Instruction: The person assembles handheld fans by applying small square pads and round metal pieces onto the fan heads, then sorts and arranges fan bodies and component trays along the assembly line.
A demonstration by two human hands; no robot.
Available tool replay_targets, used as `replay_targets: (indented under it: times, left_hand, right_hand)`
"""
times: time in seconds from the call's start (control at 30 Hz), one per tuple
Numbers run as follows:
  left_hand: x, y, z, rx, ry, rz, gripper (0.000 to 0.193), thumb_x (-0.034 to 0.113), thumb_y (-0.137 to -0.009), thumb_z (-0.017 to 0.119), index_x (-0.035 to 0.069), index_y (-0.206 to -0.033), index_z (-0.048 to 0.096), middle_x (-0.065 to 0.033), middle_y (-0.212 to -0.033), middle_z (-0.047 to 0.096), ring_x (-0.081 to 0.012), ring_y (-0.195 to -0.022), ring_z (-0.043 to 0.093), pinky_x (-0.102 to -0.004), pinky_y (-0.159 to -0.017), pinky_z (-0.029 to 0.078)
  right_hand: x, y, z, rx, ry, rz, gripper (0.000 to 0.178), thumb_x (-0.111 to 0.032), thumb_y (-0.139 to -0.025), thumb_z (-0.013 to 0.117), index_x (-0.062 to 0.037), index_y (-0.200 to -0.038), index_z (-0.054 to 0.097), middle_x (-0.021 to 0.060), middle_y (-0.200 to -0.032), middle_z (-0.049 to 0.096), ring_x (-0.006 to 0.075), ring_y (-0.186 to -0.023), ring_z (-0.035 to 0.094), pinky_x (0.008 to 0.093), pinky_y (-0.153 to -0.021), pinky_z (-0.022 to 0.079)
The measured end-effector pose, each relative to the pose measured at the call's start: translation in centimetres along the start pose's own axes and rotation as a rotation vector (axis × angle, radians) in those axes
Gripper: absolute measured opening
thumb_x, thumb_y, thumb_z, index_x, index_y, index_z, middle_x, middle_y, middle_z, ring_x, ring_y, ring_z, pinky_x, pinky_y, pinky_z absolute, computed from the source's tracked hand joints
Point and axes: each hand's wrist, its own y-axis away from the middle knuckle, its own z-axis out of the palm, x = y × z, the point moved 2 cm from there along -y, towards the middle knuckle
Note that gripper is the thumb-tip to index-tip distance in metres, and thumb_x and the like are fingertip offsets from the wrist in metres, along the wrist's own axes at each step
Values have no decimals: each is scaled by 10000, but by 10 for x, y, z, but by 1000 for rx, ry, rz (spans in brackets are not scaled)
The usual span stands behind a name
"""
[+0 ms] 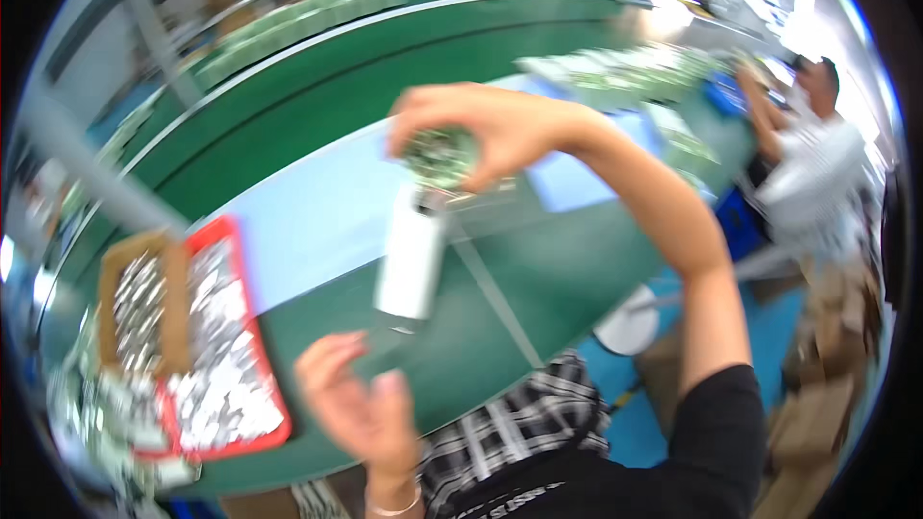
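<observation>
My right hand (pixel 481 125) reaches in from the right, over the middle of the bench, with its fingers curled round a pale green bundle (pixel 440 156) with dark speckles. The bundle's kind is too blurred to name. Directly below it is a white oblong block (pixel 411 259), tilted, with a small metallic piece at its upper end. I cannot tell whether the block is joined to the bundle or stands apart from it. Near the block's lower end, my left hand (pixel 356 404) is raised with thumb and fingers spread, and nothing shows in it.
On the left, a red tray (pixel 279 413) of silvery pieces lies beside a brown box (pixel 175 312) of metal parts. Pale blue sheets (pixel 308 221) cover part of the green bench (pixel 317 346). Green-white bundles (pixel 625 72) lie farther right, near a seated person (pixel 817 163).
</observation>
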Motion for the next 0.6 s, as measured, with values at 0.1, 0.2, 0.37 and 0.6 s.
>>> replay_targets:
  times: [0.1,0.2,0.37,0.6]
  left_hand:
    - [-14,-30,24,-111,-231,54,526,90,-779,710,0,-1248,489,-167,-1231,456,-285,-1146,482,-396,-964,422]
    - [-1,0,8,-221,-401,-139,571,58,-750,751,19,-1263,505,-179,-1286,429,-320,-1158,482,-398,-941,441]
    - [-15,20,9,-198,-455,-276,425,31,-779,731,12,-1179,590,-178,-1298,422,-306,-1115,501,-386,-864,474]
    - [-20,20,7,-207,-637,-173,481,117,-758,787,18,-1193,606,-195,-1259,470,-339,-1083,510,-393,-883,476]
  right_hand:
    - [3,-36,1,-73,-150,-102,609,-70,-607,701,-55,-1206,590,115,-1180,579,285,-1116,561,386,-988,446]
    - [-6,-63,62,-188,-376,-143,617,-25,-603,674,-51,-1212,581,116,-1198,578,301,-1118,559,391,-991,444]
    - [6,-67,96,-270,-472,-130,705,6,-624,647,-60,-1315,522,124,-1251,568,313,-1157,549,400,-1008,435]
    - [5,-52,102,-76,-358,-23,817,-130,-687,723,-57,-1437,405,193,-1452,412,373,-1357,389,451,-1134,299]
